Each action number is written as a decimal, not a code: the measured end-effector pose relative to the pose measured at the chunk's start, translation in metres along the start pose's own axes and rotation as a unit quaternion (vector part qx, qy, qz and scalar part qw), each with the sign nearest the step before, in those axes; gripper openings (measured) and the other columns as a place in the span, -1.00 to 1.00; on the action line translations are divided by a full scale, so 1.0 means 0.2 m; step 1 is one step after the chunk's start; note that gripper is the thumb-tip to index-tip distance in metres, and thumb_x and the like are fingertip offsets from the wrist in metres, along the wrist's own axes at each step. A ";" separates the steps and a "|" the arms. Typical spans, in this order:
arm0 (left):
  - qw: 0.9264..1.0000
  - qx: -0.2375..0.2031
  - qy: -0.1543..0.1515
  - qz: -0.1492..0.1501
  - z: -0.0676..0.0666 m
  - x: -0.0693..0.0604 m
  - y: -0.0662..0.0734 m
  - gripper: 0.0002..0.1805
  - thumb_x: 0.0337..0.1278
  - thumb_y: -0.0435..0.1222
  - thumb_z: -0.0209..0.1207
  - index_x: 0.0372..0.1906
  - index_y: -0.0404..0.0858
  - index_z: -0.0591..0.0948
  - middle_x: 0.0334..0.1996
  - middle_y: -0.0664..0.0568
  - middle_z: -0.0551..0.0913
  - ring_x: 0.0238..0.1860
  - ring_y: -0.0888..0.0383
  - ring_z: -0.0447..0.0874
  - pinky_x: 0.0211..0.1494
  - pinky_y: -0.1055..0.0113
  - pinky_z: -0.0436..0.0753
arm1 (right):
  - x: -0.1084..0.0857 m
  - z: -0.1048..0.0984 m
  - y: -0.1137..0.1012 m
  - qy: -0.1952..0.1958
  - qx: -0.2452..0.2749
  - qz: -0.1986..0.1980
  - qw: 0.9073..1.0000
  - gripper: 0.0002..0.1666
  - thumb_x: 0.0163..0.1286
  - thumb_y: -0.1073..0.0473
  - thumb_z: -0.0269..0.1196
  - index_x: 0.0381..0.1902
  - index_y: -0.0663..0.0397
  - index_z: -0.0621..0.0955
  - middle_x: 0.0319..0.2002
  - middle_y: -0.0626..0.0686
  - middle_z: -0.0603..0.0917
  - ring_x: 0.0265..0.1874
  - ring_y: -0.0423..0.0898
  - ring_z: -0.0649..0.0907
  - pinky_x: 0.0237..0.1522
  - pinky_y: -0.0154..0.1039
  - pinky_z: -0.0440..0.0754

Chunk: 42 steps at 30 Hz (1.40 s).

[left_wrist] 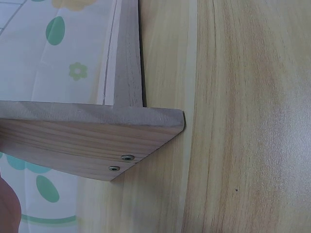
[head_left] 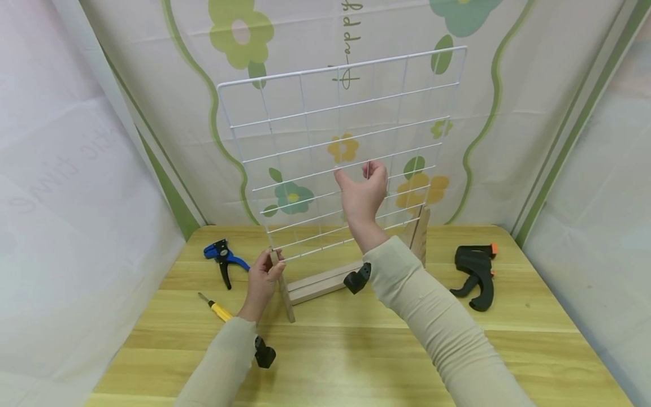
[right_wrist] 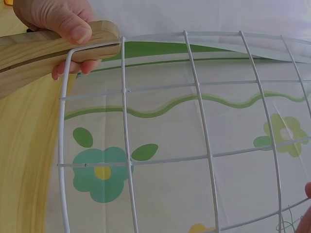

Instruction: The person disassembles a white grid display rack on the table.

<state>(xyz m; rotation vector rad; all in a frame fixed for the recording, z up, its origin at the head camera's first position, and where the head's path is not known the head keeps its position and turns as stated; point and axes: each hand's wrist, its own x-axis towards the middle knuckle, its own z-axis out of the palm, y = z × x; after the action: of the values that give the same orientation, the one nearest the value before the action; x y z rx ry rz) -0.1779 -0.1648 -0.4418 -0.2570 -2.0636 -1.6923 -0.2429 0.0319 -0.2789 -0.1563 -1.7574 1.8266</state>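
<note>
A white wire grid panel (head_left: pixel 339 105) (right_wrist: pixel 204 121) stands upright, leaning back, its lower end between the two side posts of a wooden stand. My right hand (head_left: pixel 363 195) grips the grid near its middle, fingers curled at a wire. Only a sliver of its fingers (right_wrist: pixel 305 216) shows in the right wrist view. My left hand (head_left: pixel 261 282) (right_wrist: pixel 56 17) pinches the top of the left wooden post (head_left: pixel 283 288) (right_wrist: pixel 34 56), beside the grid's lower left corner. Two bolt heads (left_wrist: pixel 127 157) show low on that post, where the wooden crossbar (head_left: pixel 325 282) (left_wrist: pixel 127 58) meets it.
To the left lie blue-and-black wire strippers (head_left: pixel 224 260) and a yellow-handled screwdriver (head_left: pixel 220 311), partly behind my left arm. A black clamp (head_left: pixel 474 274) with orange pads lies right of the stand. A flower-printed cloth (head_left: pixel 300 34) hangs behind the wooden table (head_left: pixel 346 362).
</note>
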 end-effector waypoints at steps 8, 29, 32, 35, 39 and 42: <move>1.000 -0.002 -0.001 -0.007 0.00 -0.01 -0.01 -0.74 0.08 -0.53 0.15 -0.10 -0.54 0.50 -0.37 0.01 0.60 -0.39 0.42 0.48 -0.37 0.56 0.49 | 0.00 0.00 0.00 -0.006 0.000 -0.003 1.000 -0.33 -0.03 0.16 0.44 -0.04 0.27 0.35 -0.13 0.07 0.39 0.05 0.04 0.40 0.12 -0.23 0.34; 1.000 -0.009 -0.005 -0.011 -0.01 0.00 -0.02 -0.68 0.09 -0.43 0.20 -0.06 -0.53 0.50 -0.38 0.04 0.57 -0.38 0.40 0.48 -0.36 0.57 0.49 | 0.00 0.00 -0.05 -0.016 -0.001 0.008 1.000 -0.34 -0.01 0.14 0.43 -0.04 0.24 0.34 -0.15 0.02 0.37 -0.01 -0.10 0.38 0.13 -0.24 0.33; 1.000 -0.013 -0.005 -0.008 -0.01 0.00 -0.02 -0.66 0.08 -0.44 0.20 -0.06 -0.57 0.49 -0.38 0.07 0.57 -0.37 0.40 0.49 -0.36 0.58 0.49 | 0.00 0.00 -0.05 -0.016 0.000 0.003 1.000 -0.34 -0.02 0.13 0.44 -0.05 0.23 0.35 -0.15 0.04 0.37 -0.02 -0.12 0.38 0.14 -0.22 0.34; 1.000 -0.017 -0.004 -0.009 0.00 0.00 -0.02 -0.65 0.08 -0.42 0.21 -0.06 -0.57 0.48 -0.38 0.07 0.58 -0.37 0.41 0.49 -0.35 0.59 0.49 | 0.01 0.00 -0.05 -0.015 0.002 -0.001 1.000 -0.37 -0.03 0.13 0.44 -0.09 0.18 0.34 -0.17 0.02 0.37 -0.03 -0.13 0.38 0.12 -0.25 0.33; 1.000 -0.024 -0.001 -0.012 0.00 0.00 -0.02 -0.69 0.08 -0.45 0.20 -0.09 -0.54 0.49 -0.40 0.09 0.59 -0.36 0.41 0.50 -0.35 0.58 0.50 | 0.01 0.00 -0.05 -0.012 0.005 -0.005 1.000 -0.39 -0.03 0.15 0.44 -0.11 0.16 0.34 -0.18 0.01 0.37 -0.02 -0.08 0.39 0.10 -0.26 0.33; 1.000 -0.028 0.001 -0.012 0.00 0.00 -0.02 -0.73 0.05 -0.54 0.17 -0.10 -0.54 0.49 -0.40 0.18 0.59 -0.35 0.42 0.51 -0.34 0.59 0.51 | 0.01 0.00 -0.06 -0.012 0.008 -0.008 1.000 -0.39 -0.03 0.16 0.44 -0.12 0.17 0.34 -0.19 0.00 0.36 0.01 0.00 0.39 0.12 -0.21 0.33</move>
<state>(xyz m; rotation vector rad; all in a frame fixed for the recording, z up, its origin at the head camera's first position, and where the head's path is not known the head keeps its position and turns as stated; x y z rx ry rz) -0.1798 -0.1656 -0.4449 -0.2491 -2.0273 -1.7662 -0.2401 0.0325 -0.2681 -0.1153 -1.7541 1.8389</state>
